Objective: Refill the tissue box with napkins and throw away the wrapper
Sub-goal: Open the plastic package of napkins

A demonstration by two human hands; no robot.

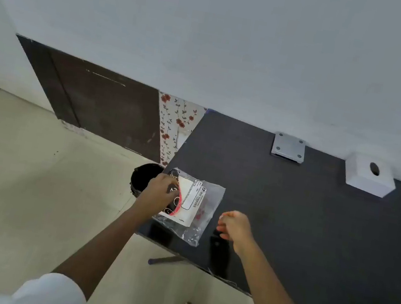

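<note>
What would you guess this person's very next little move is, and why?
Probably closing the left hand on the plastic wrapper and lifting it toward the black bin just beside the table's corner. The wrapper looks flat and emptied, the hand rests on its edge, and the right hand holds nothing.

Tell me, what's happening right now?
Left hand on wrapper at table edge. Right hand empty, loosely curled. Tissue box at far wall. Bin below, path clear.

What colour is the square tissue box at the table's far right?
White, with a dark oval slot on top; the square tissue box shows clearly in the head view.
</note>
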